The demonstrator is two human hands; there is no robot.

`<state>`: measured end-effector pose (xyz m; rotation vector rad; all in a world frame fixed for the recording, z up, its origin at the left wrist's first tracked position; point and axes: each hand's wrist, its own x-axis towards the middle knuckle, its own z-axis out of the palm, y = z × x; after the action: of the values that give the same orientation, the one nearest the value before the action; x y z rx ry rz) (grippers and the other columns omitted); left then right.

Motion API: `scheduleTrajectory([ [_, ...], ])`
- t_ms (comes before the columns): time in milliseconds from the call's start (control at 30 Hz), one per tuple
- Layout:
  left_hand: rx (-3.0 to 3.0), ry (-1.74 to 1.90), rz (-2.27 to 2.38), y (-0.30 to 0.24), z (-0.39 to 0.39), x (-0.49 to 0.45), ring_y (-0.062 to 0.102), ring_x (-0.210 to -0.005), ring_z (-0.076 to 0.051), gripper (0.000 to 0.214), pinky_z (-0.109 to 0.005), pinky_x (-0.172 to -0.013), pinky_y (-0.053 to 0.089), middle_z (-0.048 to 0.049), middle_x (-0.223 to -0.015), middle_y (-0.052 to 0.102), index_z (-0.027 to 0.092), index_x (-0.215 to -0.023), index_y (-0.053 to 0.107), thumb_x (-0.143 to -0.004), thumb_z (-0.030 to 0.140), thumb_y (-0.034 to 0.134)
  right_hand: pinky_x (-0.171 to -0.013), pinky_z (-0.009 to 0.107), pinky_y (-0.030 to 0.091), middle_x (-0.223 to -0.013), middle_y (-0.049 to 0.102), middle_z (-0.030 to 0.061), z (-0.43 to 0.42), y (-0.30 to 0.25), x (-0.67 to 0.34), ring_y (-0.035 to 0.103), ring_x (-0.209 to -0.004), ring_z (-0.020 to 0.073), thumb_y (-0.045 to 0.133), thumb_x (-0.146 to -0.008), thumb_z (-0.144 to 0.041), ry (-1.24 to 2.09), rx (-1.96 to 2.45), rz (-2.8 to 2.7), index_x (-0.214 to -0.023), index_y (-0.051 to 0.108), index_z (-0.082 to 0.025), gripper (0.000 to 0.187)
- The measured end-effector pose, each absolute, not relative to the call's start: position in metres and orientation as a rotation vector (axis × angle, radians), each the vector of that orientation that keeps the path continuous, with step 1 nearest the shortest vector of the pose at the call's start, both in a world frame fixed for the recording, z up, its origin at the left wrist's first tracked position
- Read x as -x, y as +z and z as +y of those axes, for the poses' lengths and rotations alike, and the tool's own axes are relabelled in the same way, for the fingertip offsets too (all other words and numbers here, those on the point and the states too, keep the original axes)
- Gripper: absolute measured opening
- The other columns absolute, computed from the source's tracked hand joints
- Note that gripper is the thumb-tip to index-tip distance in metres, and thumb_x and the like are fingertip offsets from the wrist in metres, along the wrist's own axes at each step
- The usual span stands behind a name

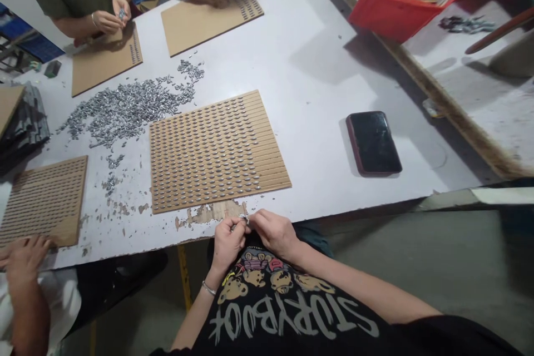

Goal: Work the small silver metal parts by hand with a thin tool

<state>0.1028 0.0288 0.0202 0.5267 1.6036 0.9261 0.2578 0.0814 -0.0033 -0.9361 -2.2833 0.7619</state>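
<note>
My left hand (227, 242) and my right hand (273, 232) meet at the table's near edge, fingers pinched together on small silvery metal pieces (243, 218). Just beyond them lies a brown slotted board (217, 150) whose rows are mostly filled with such pieces; its right-hand strip is bare. A loose heap of the same metal pieces (125, 108) spreads over the white table (317, 67) to the board's upper left.
A dark phone (373, 143) lies right of the board. Other people's hands work at boards far left (106, 58), far middle (208, 16) and near left (41, 200). A red bin (400, 8) with tape rolls sits on a second table at upper right.
</note>
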Motion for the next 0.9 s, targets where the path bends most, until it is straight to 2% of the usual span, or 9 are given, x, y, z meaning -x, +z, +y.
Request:
scheduleTrajectory([
  [367, -0.508, 0.928, 1.584, 0.0181, 0.028, -0.1028, 0.031, -0.034, -0.005, 0.028, -0.019, -0.039, 0.022, 0.0079, -0.039, 0.042, 0.016, -0.069, 0.06, -0.077, 0.042, 0.065, -0.06, 0.024, 0.039, -0.076, 0.061, 0.0039, 0.0826, -0.002, -0.2579, 0.055, -0.067, 0.0146, 0.038, -0.1, -0.017, 0.763, 0.858, -2.305, -0.094, 0.063, -0.019, 0.025],
  [567, -0.517, 0.923, 1.596, 0.0158, 0.027, -0.1017, 0.032, -0.034, -0.005, 0.031, -0.018, -0.039, 0.023, 0.0076, -0.041, 0.044, 0.015, -0.071, 0.06, -0.078, 0.045, 0.065, -0.063, 0.023, 0.041, -0.079, 0.061, 0.0043, 0.0824, -0.0039, -0.2578, 0.057, -0.072, 0.0146, 0.038, -0.1, -0.017, 0.806, 0.93, -2.266, -0.098, 0.063, -0.019, 0.025],
  [767, -0.515, 0.948, 1.587, 0.0134, 0.0264, -0.1007, 0.034, -0.035, -0.005, 0.028, -0.019, -0.038, 0.023, 0.0066, -0.044, 0.048, 0.015, -0.073, 0.061, -0.078, 0.042, 0.065, -0.063, 0.023, 0.041, -0.079, 0.061, 0.0037, 0.0832, -0.004, -0.2582, 0.057, -0.071, 0.0141, 0.039, -0.1, -0.016, 0.808, 0.853, -2.284, -0.098, 0.063, -0.02, 0.024],
  [900, -0.516, 0.927, 1.584, 0.0182, 0.0281, -0.1018, 0.032, -0.034, -0.005, 0.028, -0.019, -0.039, 0.022, 0.0081, -0.04, 0.042, 0.015, -0.07, 0.06, -0.079, 0.042, 0.064, -0.061, 0.024, 0.04, -0.077, 0.06, 0.0041, 0.0833, -0.0021, -0.2576, 0.057, -0.069, 0.0151, 0.039, -0.101, -0.018, 0.779, 0.897, -2.292, -0.095, 0.063, -0.019, 0.024],
])
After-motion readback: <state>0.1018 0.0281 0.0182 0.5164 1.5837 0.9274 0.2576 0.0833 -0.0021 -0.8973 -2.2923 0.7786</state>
